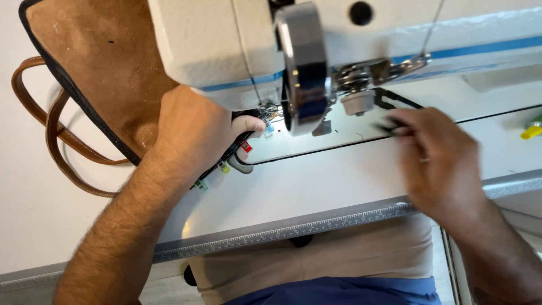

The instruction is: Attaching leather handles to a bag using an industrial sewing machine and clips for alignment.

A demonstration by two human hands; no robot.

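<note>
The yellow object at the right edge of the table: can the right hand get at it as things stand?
Probably yes. The right hand is blurred over the white table, and only bare tabletop shows between it and the yellow object. The white sewing machine sits farther back, out of that path.

A sewing workshop — industrial sewing machine (316,51), ruler-edged worktable (316,186).

**Tan bag with clipped dark edging**

Tan suede bag panel (107,62), navy-bound, is lying flat at ten o'clock, running under the machine head. Brown leather handles (51,130) are looping out at nine o'clock. Small coloured clips (224,167) are gripping its edge near centre.
</note>
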